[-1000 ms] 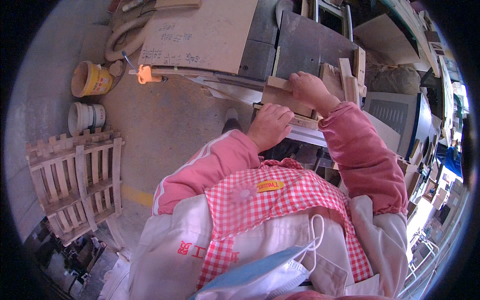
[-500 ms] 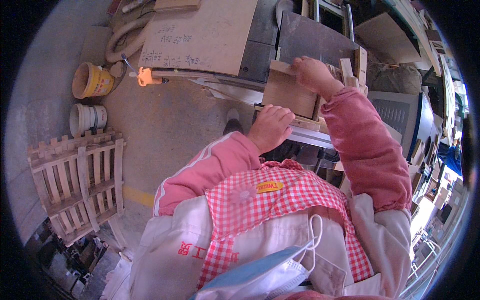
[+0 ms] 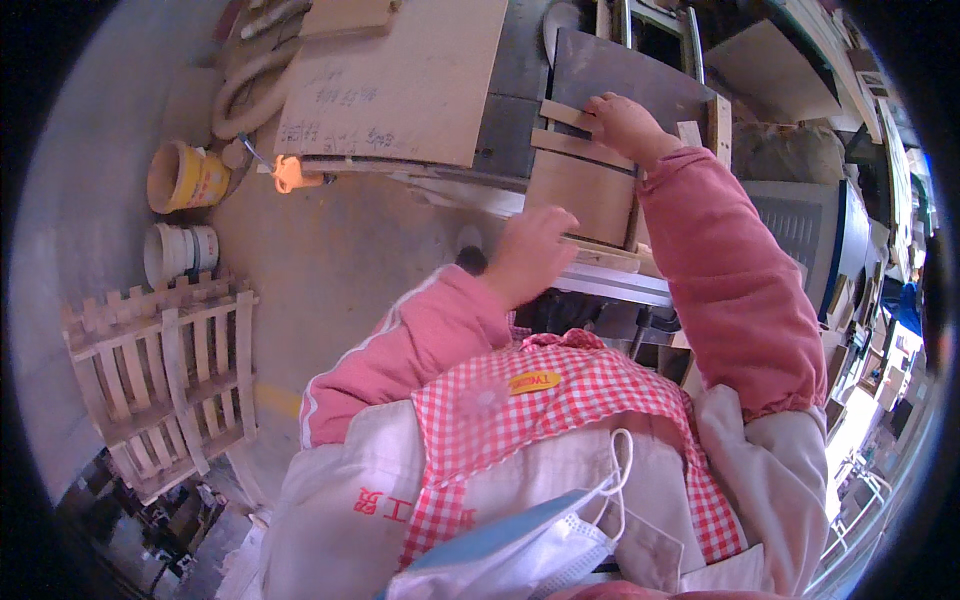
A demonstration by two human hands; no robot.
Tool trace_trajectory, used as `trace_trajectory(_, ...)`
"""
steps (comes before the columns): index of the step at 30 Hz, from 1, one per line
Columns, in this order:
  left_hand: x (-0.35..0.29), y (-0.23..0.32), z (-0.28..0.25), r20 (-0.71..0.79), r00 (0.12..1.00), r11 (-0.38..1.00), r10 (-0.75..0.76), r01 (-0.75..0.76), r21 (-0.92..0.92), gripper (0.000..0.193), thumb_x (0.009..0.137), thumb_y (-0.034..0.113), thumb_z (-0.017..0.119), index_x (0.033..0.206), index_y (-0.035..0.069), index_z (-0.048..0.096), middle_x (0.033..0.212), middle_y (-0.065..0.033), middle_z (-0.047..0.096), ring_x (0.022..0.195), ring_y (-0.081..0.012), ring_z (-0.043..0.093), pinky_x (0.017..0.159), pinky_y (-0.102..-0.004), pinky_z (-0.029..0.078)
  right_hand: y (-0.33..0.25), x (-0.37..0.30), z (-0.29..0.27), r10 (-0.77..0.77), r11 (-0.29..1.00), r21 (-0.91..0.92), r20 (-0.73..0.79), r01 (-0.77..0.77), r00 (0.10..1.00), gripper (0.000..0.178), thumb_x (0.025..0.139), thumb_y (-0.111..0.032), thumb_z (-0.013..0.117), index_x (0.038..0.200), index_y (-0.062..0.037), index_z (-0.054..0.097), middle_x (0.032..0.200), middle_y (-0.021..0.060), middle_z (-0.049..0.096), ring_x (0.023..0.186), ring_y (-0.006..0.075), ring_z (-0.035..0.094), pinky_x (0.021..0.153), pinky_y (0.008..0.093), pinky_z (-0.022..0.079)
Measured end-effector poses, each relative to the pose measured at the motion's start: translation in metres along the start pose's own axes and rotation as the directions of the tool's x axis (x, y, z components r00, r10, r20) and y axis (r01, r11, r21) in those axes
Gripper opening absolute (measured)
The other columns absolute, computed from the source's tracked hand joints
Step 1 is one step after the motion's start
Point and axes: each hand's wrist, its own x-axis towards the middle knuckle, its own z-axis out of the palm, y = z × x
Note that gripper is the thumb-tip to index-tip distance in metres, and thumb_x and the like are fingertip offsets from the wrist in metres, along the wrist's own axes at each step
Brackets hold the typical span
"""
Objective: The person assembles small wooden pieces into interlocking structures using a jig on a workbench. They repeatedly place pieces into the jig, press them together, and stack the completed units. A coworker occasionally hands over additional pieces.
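Observation:
My right hand [image 3: 622,130] is closed on the right end of a narrow wooden strip [image 3: 566,115], at the far side of a dark flat panel. Nearer me lies a second pale strip [image 3: 578,146], with a thin gap between the two. A brown rectangular board [image 3: 578,195] sits just this side of that strip. My left hand [image 3: 535,248], slightly blurred, hovers by the board's near left corner with its fingers spread and nothing in them. Along the near edge runs a wooden rail [image 3: 605,256] above a metal bar [image 3: 615,284].
A dark panel [image 3: 625,75] covers the machine table. Left of it lies a large board with handwriting [image 3: 400,80]. An orange clamp-like thing [image 3: 290,174] hangs at its corner. Buckets [image 3: 188,177] and a wooden pallet [image 3: 165,375] stand on the floor at left.
My right hand has moved slightly away from me with the strip, and the second strip now shows in front of the board. My left hand has lifted off the near edge.

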Motion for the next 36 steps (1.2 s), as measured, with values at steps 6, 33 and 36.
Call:
trace_trajectory(6, 0.063, -0.046, -0.031, -0.209, 0.897, 0.921, -0.389, 0.378, -0.09, 0.027, 0.088, 0.017, 0.049, 0.104, -0.001, 0.061, 0.101, -0.0209, 0.063, 0.096, -0.0372, 0.059, 0.084, -0.0439, 0.047, 0.013, -0.006, 0.012, 0.017, 0.971, 0.235, 0.081, -0.036, 0.997, 0.027, 0.081, -0.015, 0.057, 0.106, -0.009, 0.063, 0.102, 0.0144, 0.064, 0.1, 0.0373, 0.058, 0.084, 0.0444, 0.048)
trace_trajectory(33, 0.039, -0.043, -0.035, 0.307, 0.667, 0.612, -0.679, 0.745, -0.264, 0.04, 0.095, 0.031, 0.049, 0.118, -0.001, 0.054, 0.103, -0.0098, 0.063, 0.083, -0.0139, 0.061, 0.071, -0.0267, 0.049, 0.074, -0.197, -0.013, 0.561, 0.721, 0.657, -0.368, -0.219, 0.741, 0.028, 0.087, -0.014, 0.06, 0.114, -0.0069, 0.062, 0.108, 0.0111, 0.064, 0.094, 0.0207, 0.064, 0.078, 0.0323, 0.053)
trace_trajectory(36, 0.048, -0.048, -0.035, 0.105, 0.794, 0.765, -0.598, 0.605, -0.22, 0.04, 0.095, 0.03, 0.049, 0.119, -0.002, 0.054, 0.106, -0.0095, 0.064, 0.084, -0.0136, 0.061, 0.071, -0.0269, 0.049, 0.075, -0.202, -0.001, 0.573, 0.713, 0.668, -0.377, -0.215, 0.728, 0.03, 0.087, -0.015, 0.061, 0.116, -0.0067, 0.061, 0.11, 0.0094, 0.063, 0.094, 0.0187, 0.062, 0.078, 0.0309, 0.052)
